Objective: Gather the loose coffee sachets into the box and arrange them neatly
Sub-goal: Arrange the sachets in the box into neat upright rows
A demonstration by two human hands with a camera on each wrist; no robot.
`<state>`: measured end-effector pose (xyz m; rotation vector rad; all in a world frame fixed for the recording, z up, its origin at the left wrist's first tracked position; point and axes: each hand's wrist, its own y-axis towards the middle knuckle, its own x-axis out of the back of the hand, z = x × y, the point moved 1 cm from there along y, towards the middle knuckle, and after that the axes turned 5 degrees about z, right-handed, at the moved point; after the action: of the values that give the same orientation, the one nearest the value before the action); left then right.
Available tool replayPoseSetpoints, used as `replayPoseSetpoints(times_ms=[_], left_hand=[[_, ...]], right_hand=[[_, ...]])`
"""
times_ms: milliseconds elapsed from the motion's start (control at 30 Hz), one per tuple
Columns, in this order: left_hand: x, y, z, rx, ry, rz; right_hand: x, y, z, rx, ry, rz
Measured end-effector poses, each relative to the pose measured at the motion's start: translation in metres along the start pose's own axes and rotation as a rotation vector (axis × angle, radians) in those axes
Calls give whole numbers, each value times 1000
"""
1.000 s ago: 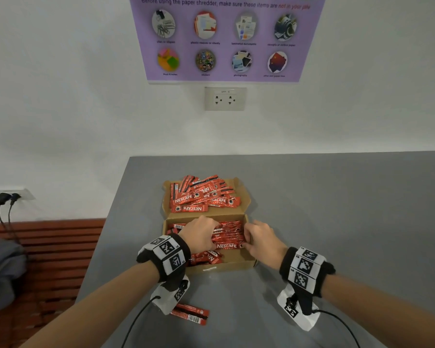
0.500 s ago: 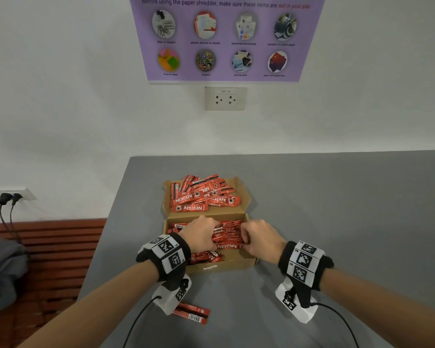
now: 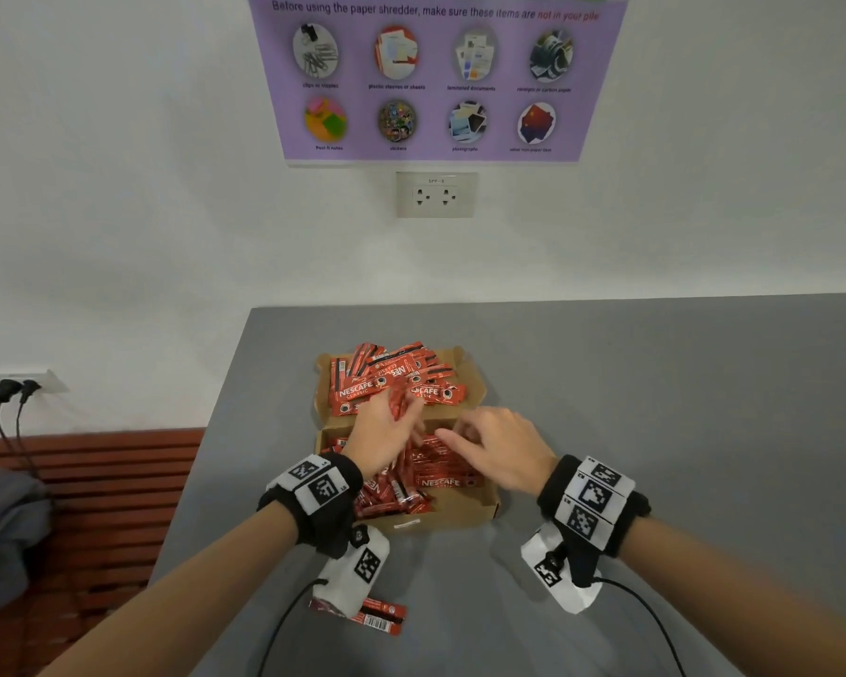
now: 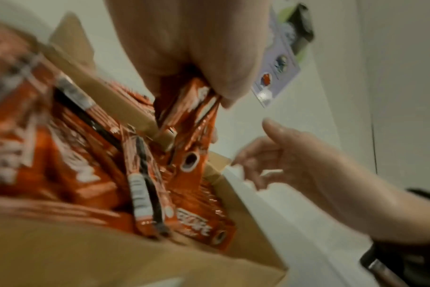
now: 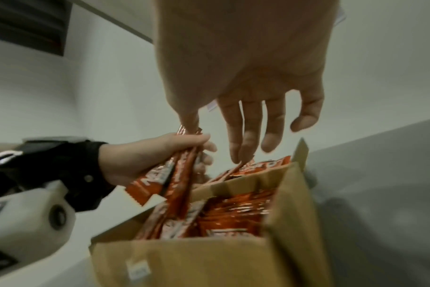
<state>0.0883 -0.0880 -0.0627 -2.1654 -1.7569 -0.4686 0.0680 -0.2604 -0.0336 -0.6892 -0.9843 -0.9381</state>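
Sachets (image 5: pixel 174 174) in left hand (image 5: pixel 145 157)

One box (image 3: pixel 465 513), two loose sachets (image 3: pixel 379 615) on the table, two wall outlets (image 3: pixel 435 194)

The scene is viewed from head height, forward and down over the grey table (image 3: pixel 655 408) toward the wall. The cardboard box (image 4: pixel 62 262) is seen from close by in the left wrist view, looking up along the hand, though blurred. The same box is shown from its other side, close and low, in the right wrist view.
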Motion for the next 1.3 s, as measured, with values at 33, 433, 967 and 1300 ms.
replayPoseSetpoints(times_ms=[33, 433, 967, 1300], left_hand=[[-1, 1, -2, 0, -56, -60], [4, -3, -4, 20, -224, -142], [14, -9, -15, 54, -358, 5], [18, -9, -13, 61, -305, 13]], right_hand=[[-3, 3, 6, 38, 76, 34], [-16, 20, 18, -51, 428, -122], [-5, 7, 9, 191, 599, -358], [-3, 8, -8, 63, 600, -287]])
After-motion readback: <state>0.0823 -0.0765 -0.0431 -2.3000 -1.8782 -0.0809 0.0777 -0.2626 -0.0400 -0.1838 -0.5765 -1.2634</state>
